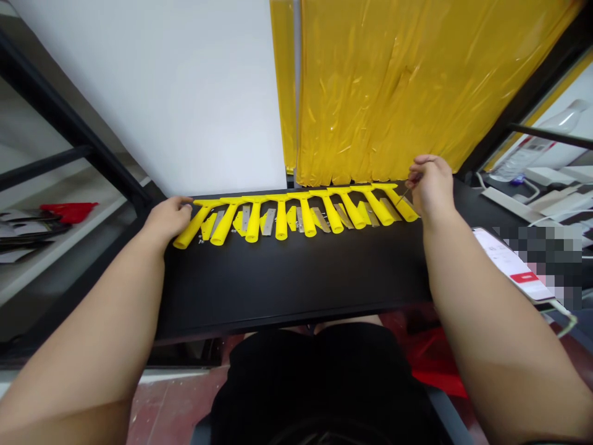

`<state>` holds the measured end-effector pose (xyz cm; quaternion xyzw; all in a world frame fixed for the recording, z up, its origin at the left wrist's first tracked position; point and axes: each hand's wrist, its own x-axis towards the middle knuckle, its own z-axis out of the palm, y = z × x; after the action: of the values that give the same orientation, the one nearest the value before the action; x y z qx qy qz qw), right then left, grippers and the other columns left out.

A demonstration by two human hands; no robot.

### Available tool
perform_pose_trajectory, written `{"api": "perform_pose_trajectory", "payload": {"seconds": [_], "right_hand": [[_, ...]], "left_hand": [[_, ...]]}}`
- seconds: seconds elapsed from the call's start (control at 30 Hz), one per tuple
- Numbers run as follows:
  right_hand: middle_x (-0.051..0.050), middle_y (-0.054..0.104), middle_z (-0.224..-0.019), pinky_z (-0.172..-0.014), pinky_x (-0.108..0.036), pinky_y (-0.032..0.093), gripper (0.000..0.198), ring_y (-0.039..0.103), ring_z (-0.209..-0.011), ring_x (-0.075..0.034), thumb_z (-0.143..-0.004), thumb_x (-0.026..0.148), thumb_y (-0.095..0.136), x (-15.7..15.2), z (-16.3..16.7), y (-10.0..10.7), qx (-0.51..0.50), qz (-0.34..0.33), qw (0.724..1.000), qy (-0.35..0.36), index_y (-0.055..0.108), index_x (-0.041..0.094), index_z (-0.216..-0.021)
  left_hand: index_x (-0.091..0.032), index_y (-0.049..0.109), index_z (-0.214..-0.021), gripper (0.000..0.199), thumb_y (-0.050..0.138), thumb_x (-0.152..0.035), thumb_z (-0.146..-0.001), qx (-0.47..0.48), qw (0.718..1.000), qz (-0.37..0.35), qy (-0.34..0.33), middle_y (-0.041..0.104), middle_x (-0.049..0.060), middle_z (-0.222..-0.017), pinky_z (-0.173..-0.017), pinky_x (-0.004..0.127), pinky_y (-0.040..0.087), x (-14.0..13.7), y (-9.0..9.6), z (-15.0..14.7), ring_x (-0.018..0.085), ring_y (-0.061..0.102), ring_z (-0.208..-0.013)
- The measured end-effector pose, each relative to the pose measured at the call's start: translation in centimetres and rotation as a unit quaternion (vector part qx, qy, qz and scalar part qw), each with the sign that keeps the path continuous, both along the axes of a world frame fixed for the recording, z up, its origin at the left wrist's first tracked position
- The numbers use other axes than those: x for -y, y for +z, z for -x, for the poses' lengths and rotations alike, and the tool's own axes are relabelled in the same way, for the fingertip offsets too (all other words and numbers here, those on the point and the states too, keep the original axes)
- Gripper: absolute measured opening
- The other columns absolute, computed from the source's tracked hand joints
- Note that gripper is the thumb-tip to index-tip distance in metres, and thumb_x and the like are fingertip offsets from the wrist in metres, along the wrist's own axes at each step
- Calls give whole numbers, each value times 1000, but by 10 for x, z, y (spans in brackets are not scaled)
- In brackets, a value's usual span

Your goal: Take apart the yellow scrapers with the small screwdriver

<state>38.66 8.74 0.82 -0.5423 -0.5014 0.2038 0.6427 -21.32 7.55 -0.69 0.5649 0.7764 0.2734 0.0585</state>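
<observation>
A row of several yellow plastic scraper handles (281, 219) lies on the black tabletop (296, 278), their wide heads toward the back and round grips toward me. Between them lie flat metal blades (269, 222) and small yellow plates (291, 217). At the left end, my left hand (169, 219) has its fingers curled against the head of the outermost scraper handle (191, 228). Over the right end, my right hand (432, 185) is closed in a pinch on a thin metal rod (402, 198) slanting down toward the last handle (402, 205). The rod's exact kind is unclear.
A white panel (185, 93) and yellow plastic sheeting (370, 93) stand behind the table. At right lie a phone (514, 266) with a cable and a clear bottle (532, 145). Black frame bars (69, 111) and a shelf (55, 247) stand at left.
</observation>
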Motion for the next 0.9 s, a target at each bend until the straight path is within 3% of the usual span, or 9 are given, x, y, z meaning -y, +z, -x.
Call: {"api": "perform_pose_trajectory", "payload": {"seconds": [0.07,0.2,0.3,0.4,0.5,0.63,0.77,0.9], "right_hand": [[-1,46,-77,-55,-32,33,11,40,-62,-16,-85,31,57,0,-7,3,-83,-8,996,-31,47,27,-84],[1,37,-72,-57,-34,36,15,39,-65,-17,-90,36,57,3,-21,6,-109,-5,993,-51,45,29,-84],[4,34,-72,-58,-33,38,14,42,-66,-16,-91,33,58,6,-27,4,-138,4,989,-53,45,29,-89],[5,37,-73,-56,-29,35,16,43,-64,-14,-93,30,57,6,-31,1,-157,14,986,-59,42,28,-89],[6,39,-73,-53,-28,29,21,42,-61,-12,-94,29,61,6,-33,-1,-159,23,984,-72,40,28,-88],[6,40,-72,-51,-29,26,25,43,-60,-13,-96,34,65,7,-34,-1,-142,30,987,-70,43,28,-85],[2,47,-76,-52,-30,28,25,44,-58,-13,-100,41,60,7,-34,-2,-108,30,993,-43,47,27,-85],[-3,54,-80,-49,-30,24,19,44,-56,-14,-99,42,51,3,-37,-6,-58,50,997,-31,48,27,-89]], "left_hand": [[-14,72,-123,39,67,-20,-85,56,997,-50,13,73,6,-91,-87,38,59,1,2,0,23,70,-84],[-12,64,-119,32,62,-29,-92,155,974,-162,20,68,4,-92,-67,28,56,3,7,-5,12,62,-67],[-15,63,-105,30,63,-43,-93,191,958,-212,30,60,0,-78,-51,25,44,5,9,-9,10,49,-54],[-19,61,-91,31,56,-49,-96,215,949,-227,34,42,-6,-58,-46,26,31,7,9,-9,11,35,-47],[-22,52,-77,29,54,-45,-94,226,946,-234,18,32,-7,-55,-48,27,26,7,9,-5,11,28,-50],[-21,47,-71,28,61,-37,-88,205,941,-269,-11,43,-3,-66,-61,27,41,4,9,3,13,42,-65],[-17,63,-85,20,64,-36,-92,191,941,-277,-45,62,1,-81,-82,28,53,2,8,8,15,59,-80],[-15,65,-103,24,72,-31,-87,205,938,-271,-64,68,3,-90,-85,32,60,4,9,5,13,66,-77]]}}
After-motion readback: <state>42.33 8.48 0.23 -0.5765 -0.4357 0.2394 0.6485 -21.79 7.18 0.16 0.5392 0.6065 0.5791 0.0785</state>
